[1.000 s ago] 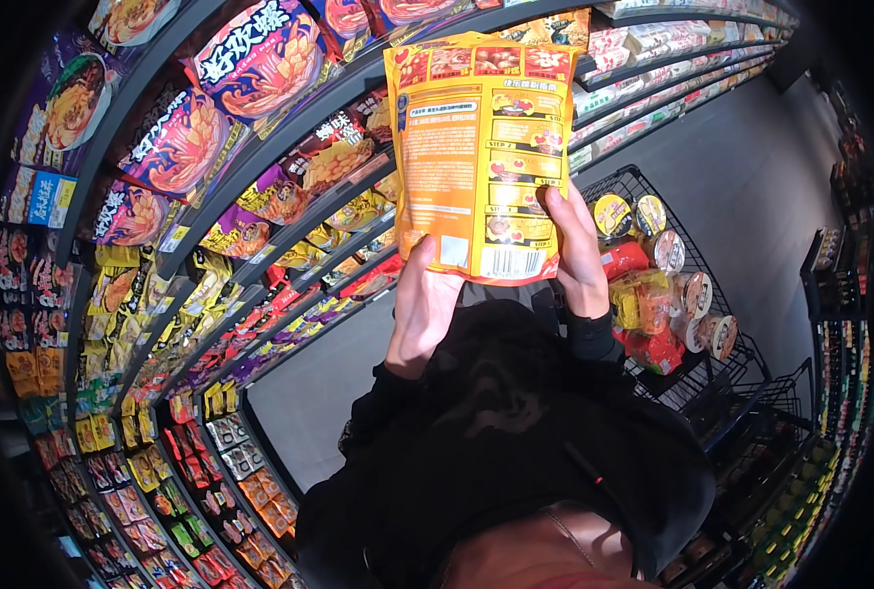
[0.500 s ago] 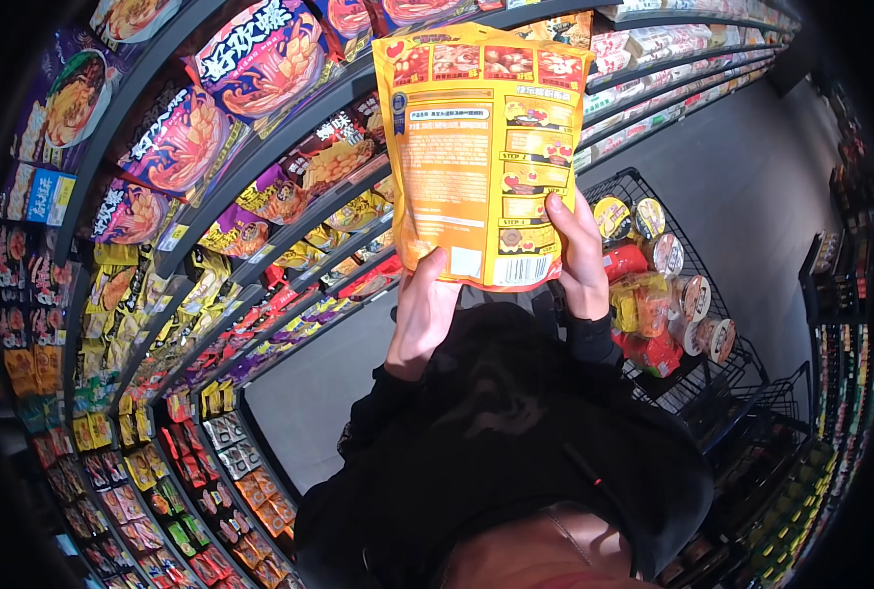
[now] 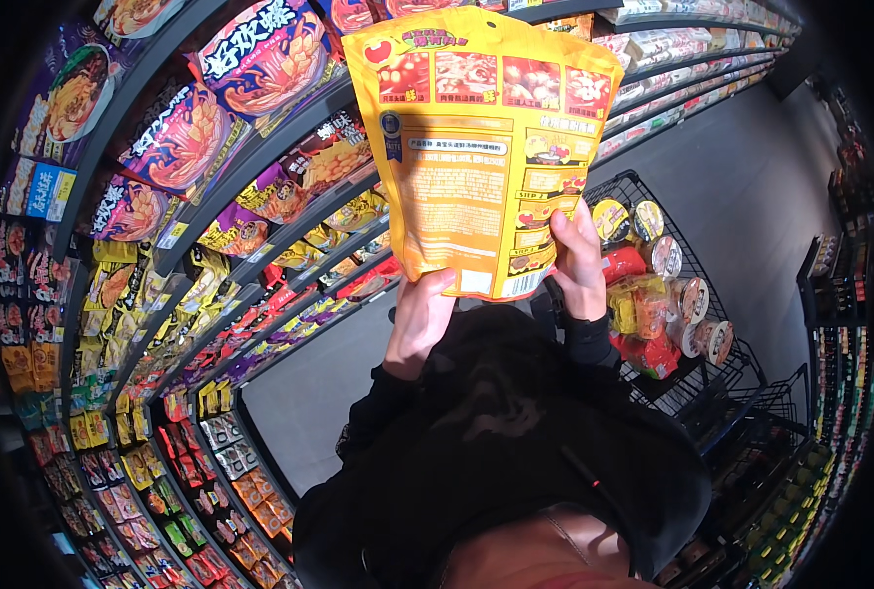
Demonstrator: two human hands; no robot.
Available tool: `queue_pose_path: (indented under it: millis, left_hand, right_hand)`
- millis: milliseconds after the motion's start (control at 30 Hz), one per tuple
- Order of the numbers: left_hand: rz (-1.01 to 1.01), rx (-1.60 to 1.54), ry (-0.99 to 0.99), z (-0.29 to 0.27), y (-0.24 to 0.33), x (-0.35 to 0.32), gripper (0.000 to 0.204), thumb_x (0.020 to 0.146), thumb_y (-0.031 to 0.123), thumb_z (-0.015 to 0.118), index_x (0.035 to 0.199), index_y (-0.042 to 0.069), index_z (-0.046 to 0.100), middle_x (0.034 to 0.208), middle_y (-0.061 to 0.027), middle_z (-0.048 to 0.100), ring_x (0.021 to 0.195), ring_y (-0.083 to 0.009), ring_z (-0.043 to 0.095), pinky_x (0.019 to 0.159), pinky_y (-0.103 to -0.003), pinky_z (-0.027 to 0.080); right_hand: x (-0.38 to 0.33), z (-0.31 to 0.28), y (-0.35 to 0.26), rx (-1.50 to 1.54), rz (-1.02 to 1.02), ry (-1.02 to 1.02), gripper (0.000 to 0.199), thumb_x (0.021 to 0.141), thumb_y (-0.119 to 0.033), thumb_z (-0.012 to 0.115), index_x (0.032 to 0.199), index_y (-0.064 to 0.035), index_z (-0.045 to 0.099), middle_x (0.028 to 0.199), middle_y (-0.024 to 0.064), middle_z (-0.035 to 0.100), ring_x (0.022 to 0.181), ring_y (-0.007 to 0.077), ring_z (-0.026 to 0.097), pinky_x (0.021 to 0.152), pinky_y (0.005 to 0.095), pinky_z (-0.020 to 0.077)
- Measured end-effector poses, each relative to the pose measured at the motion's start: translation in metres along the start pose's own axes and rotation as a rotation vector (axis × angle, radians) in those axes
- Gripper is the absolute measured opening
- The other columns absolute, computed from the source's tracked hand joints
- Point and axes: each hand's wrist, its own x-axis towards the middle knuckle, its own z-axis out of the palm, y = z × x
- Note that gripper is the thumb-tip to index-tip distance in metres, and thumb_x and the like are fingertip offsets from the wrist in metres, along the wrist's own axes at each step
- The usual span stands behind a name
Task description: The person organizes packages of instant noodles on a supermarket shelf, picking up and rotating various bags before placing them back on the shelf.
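Between my two hands is a large yellow and orange bag of instant noodles (image 3: pixel 456 187), its printed back panel facing me. Small food pictures run across its top, and cooking-step pictures go down its right side. My left hand (image 3: pixel 423 316) grips the bottom left corner, thumb on the front. My right hand (image 3: pixel 579 257) holds the lower right edge, with its thumb on the panel and the other fingers behind the bag. Both hands are closed on it.
Shelves of packaged noodles (image 3: pixel 177 137) curve along the left. To my right stands a black wire shopping cart (image 3: pixel 628 187) holding several cup noodles (image 3: pixel 664 255) and red and yellow packs (image 3: pixel 643 309). Grey floor (image 3: pixel 741 167) extends beyond the cart, with another stocked shelf (image 3: pixel 839 393) at far right.
The bag has tipped and come closer to the camera, so its top looks wider and higher. Both hands keep their grip and have barely moved.
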Motion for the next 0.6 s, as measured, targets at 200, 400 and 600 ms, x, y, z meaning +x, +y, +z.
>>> queue_pose_path:
  millis: [200, 400, 600]
  left_hand:
    - [-0.015, -0.011, 0.025, -0.012, -0.003, -0.002, 0.068, 0.077, 0.013, 0.053, 0.141, 0.0, 0.034, 0.139, -0.013, 0.047, 0.13, -0.0276, 0.044, 0.109, -0.042, 0.033]
    - [-0.08, -0.175, 0.072, -0.021, -0.003, -0.004, 0.063, 0.073, 0.003, 0.056, 0.134, -0.002, 0.041, 0.129, -0.0129, 0.054, 0.122, -0.026, 0.051, 0.106, -0.039, 0.038]
    - [-0.009, -0.261, 0.065, -0.024, -0.004, -0.005, 0.065, 0.069, 0.003, 0.055, 0.133, -0.001, 0.043, 0.126, -0.0127, 0.055, 0.121, -0.0266, 0.052, 0.105, -0.04, 0.038]
  right_hand:
    - [0.0, 0.0, 0.003, -0.017, -0.007, -0.045, 0.065, 0.089, -0.018, 0.068, 0.14, 0.0028, 0.034, 0.132, 0.0133, 0.054, 0.117, 0.0196, 0.055, 0.099, 0.0329, 0.0434]
    - [-0.004, 0.001, 0.004, -0.019, -0.012, -0.069, 0.069, 0.085, -0.017, 0.071, 0.14, 0.0029, 0.034, 0.133, 0.013, 0.053, 0.119, 0.0197, 0.054, 0.1, 0.0337, 0.043]
    - [-0.007, -0.001, 0.008, -0.032, 0.006, -0.107, 0.072, 0.082, -0.015, 0.074, 0.139, 0.0032, 0.034, 0.133, 0.0132, 0.053, 0.12, 0.0204, 0.053, 0.101, 0.0343, 0.0423]
